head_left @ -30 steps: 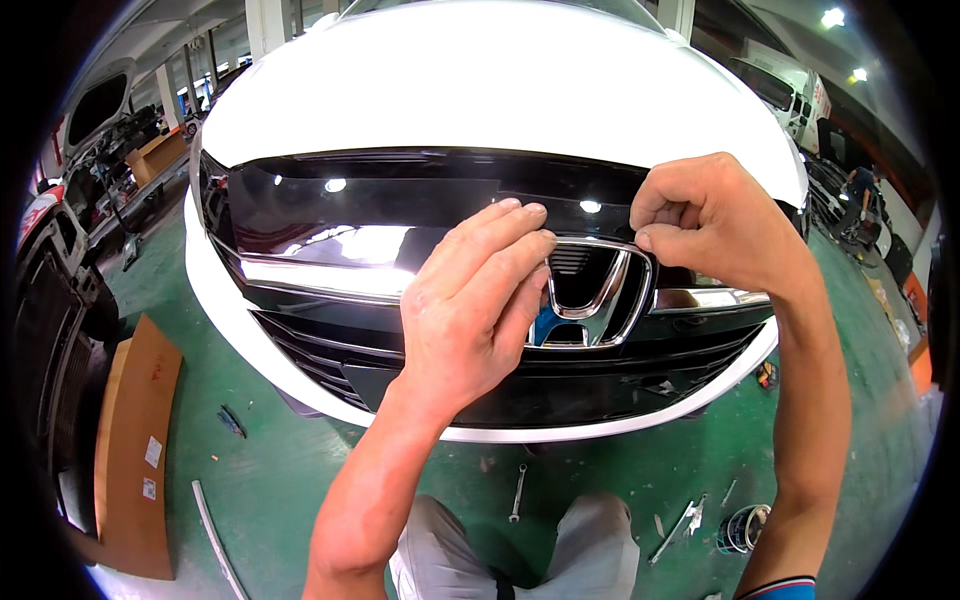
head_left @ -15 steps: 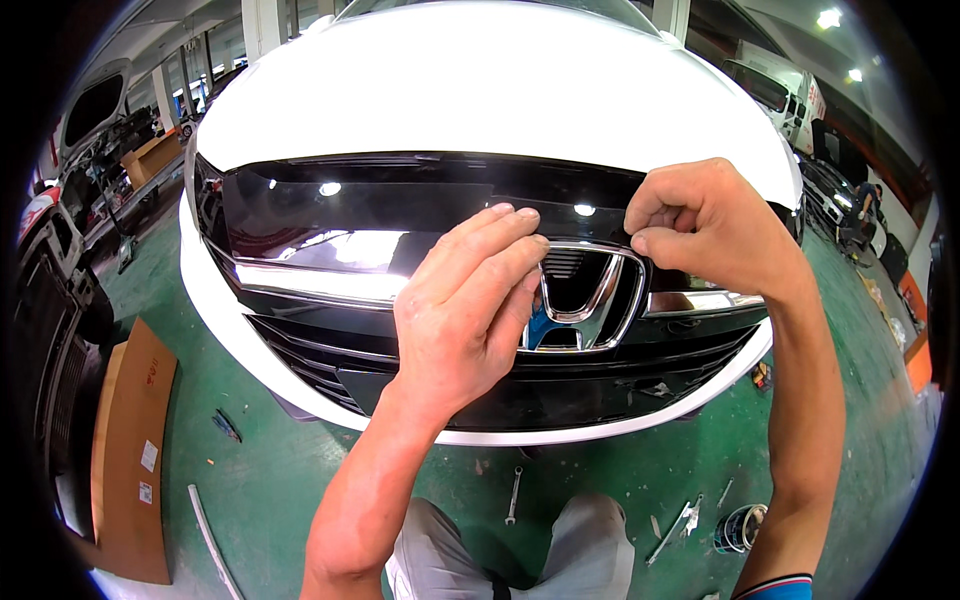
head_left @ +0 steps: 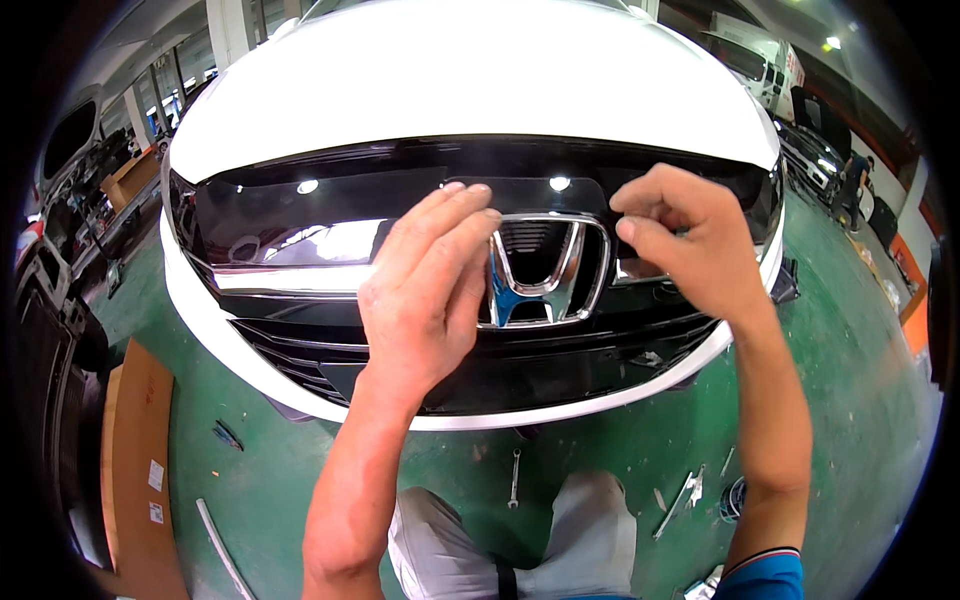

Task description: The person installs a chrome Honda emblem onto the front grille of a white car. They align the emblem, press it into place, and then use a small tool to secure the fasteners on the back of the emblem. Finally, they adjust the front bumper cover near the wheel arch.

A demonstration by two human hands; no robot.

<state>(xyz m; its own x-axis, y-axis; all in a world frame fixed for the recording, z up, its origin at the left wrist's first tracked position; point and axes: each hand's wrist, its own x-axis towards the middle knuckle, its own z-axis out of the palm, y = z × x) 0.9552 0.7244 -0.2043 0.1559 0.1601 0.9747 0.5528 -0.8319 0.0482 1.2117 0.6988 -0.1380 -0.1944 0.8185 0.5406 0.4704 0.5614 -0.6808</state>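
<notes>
In front of me is the black grille panel [head_left: 290,205] of a white car [head_left: 480,75]. A chrome-framed emblem [head_left: 548,270] sits at its middle, with a blue reflection low on its left. My left hand [head_left: 425,280] is open, fingers stretched and side by side, and covers the emblem's left edge; whether it touches is unclear. My right hand [head_left: 685,230] hovers by the emblem's upper right corner. Its fingers are curled, with a gap between thumb and forefinger and nothing visible in it. A faint rectangular outline surrounds the emblem's top.
On the green floor lie a wrench [head_left: 515,478], pliers [head_left: 228,435], a pale hose [head_left: 222,548] and thin tools [head_left: 675,505] beside a can [head_left: 733,500]. A tall cardboard box [head_left: 140,460] stands at left. Far right, a person [head_left: 853,185] stands near another car [head_left: 808,155].
My right thumb and forefinger have moved apart and drawn slightly back from the emblem's corner. My left hand keeps its flat pose beside the emblem. The view has shifted a little.
</notes>
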